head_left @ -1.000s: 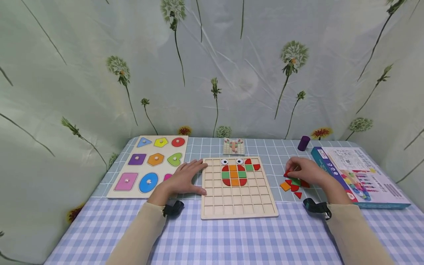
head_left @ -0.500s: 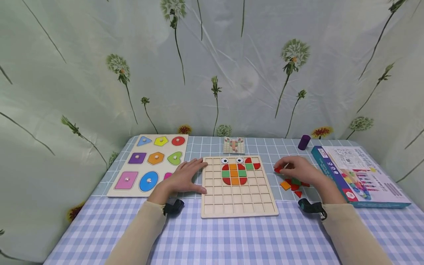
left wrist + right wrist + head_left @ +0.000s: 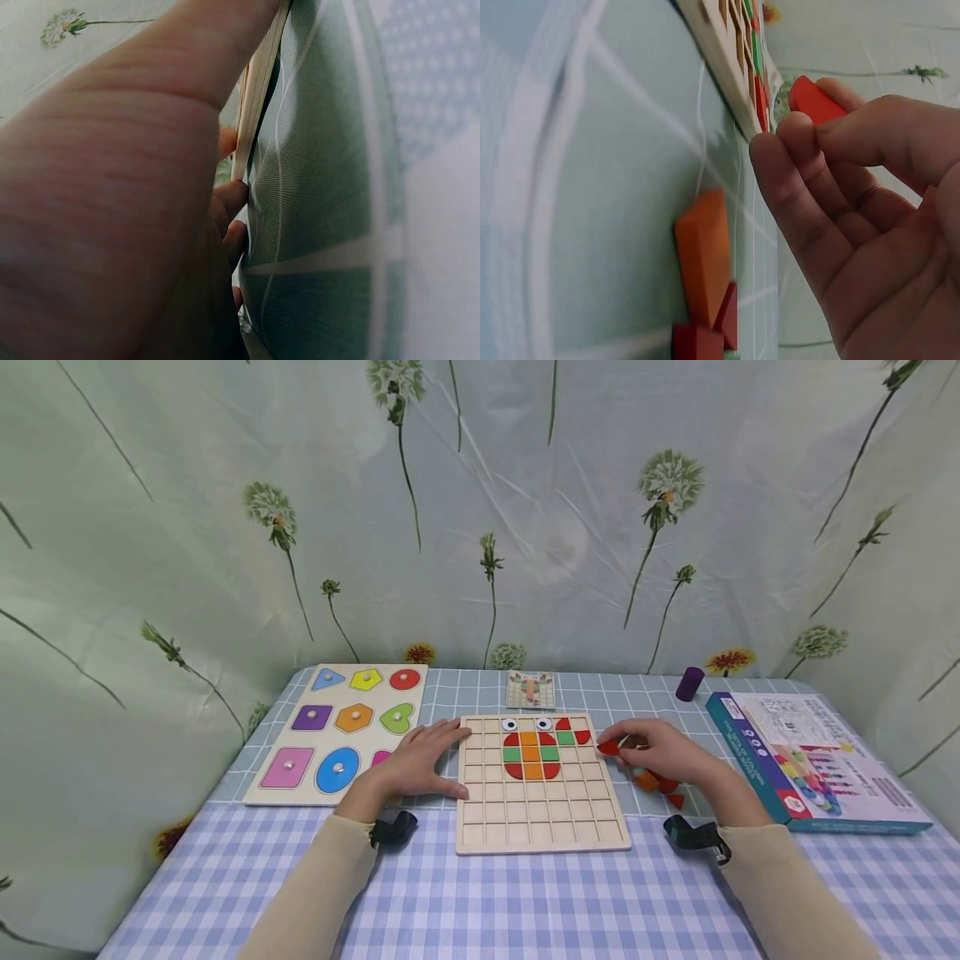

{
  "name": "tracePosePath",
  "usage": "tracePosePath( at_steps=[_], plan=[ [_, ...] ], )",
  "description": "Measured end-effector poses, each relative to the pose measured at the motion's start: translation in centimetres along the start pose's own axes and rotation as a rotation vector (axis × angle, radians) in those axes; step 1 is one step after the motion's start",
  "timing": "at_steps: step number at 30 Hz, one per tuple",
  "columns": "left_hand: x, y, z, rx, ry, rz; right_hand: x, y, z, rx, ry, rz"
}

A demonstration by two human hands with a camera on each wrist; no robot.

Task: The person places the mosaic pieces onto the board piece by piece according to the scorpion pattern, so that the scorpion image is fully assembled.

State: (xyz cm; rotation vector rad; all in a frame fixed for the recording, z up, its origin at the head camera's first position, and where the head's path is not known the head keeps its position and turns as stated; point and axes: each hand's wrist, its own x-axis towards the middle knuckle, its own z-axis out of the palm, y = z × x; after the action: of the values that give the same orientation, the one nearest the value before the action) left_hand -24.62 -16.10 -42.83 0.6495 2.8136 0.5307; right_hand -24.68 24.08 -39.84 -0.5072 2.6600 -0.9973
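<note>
A wooden grid board [image 3: 540, 818] lies in the middle, with red, green and orange pieces and two eye discs set in its upper cells. At its left edge rests my left hand [image 3: 423, 764], thumb and fingers spread; in the left wrist view the fingertips touch the board's side. My right hand [image 3: 660, 747] pinches a red piece [image 3: 815, 101] between thumb and fingertips, just off the board's right edge. The piece seems to have a curved side. Below that hand lie loose pieces, among them an orange piece [image 3: 705, 255] and a red triangle [image 3: 676, 801].
Left of the board lies a shape-knob puzzle [image 3: 262, 781]. A small pattern card [image 3: 529, 691] sits behind the grid board. Farther right are a purple cylinder [image 3: 689, 684] and a flat game box [image 3: 862, 777]. A patterned curtain [image 3: 450, 593] hangs behind the table.
My right hand has moved left from the loose pieces to the board's right edge, carrying the red piece. The left hand has stayed put.
</note>
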Motion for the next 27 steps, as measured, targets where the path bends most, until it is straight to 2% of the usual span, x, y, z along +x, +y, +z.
tracePosePath(
  at_steps=[9,14,21,27],
  plan=[
    [-0.1,-0.1,-0.1,-0.003,0.003,0.0,0.6,-1.4,1.3,0.039,-0.033,-0.005],
    [0.0,-0.2,0.0,-0.002,0.002,0.01,0.6,-2.0,1.8,0.059,-0.034,-0.042],
    [0.0,0.0,0.0,-0.004,0.01,0.017,0.7,-2.8,2.6,0.065,-0.06,-0.032],
    [-0.1,0.0,-0.1,-0.008,0.014,0.023,0.8,-3.5,3.4,0.084,-0.104,-0.083]
  ],
)
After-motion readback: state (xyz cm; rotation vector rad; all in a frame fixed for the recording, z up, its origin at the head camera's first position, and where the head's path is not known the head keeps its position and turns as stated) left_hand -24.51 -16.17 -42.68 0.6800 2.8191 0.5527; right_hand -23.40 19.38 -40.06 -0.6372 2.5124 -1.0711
